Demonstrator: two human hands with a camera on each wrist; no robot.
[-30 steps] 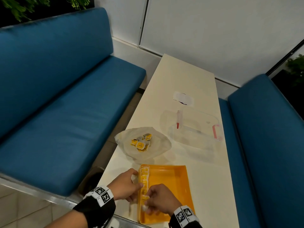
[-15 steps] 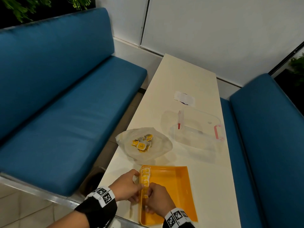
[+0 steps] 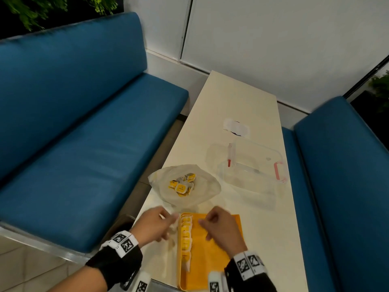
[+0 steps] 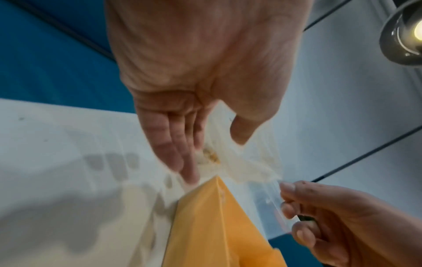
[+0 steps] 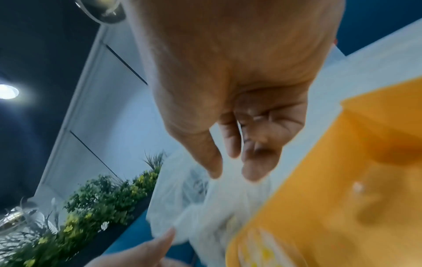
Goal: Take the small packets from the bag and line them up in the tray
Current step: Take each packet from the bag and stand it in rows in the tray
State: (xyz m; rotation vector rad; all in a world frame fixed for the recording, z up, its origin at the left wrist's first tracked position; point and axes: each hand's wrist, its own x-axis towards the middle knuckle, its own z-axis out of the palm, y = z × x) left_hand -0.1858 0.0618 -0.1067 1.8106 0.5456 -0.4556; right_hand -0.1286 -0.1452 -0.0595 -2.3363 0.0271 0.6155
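From the head view, the left hand (image 3: 154, 225) hangs over the cream-white bench (image 3: 237, 106) just left of the shallow orange plastic tray (image 3: 212, 260), its fingers (image 3: 171, 218) loosely extended toward the tray's far left corner and holding nothing that can be made out. The right hand (image 3: 221, 230) hovers above the tray's far end, fingers partly curled, with nothing visible in them. A row of small yellow-and-white packets (image 3: 185, 239) lines the tray's left wall. Just beyond the tray lies the crumpled translucent plastic bag (image 3: 185, 184) with more packets loose in it; a clear plastic box with pink clasps (image 3: 254, 167) stands to its right.

In the left wrist view, the left hand's fingers (image 4: 173, 144) are nearly straight, the thumb apart from them, and the bag (image 4: 242, 162) shows in the gap between; whether they touch it cannot be told through the blur. The tray's corner (image 4: 205, 216) sits below.

In the right wrist view, the right hand's fingers (image 5: 258, 155) and thumb are slightly spread and empty, above the bag (image 5: 205, 207) and the tray (image 5: 342, 180).

A second ago both hands were low at the near part of the row, the right one pressing on the packets; now both have lifted and moved toward the bag.
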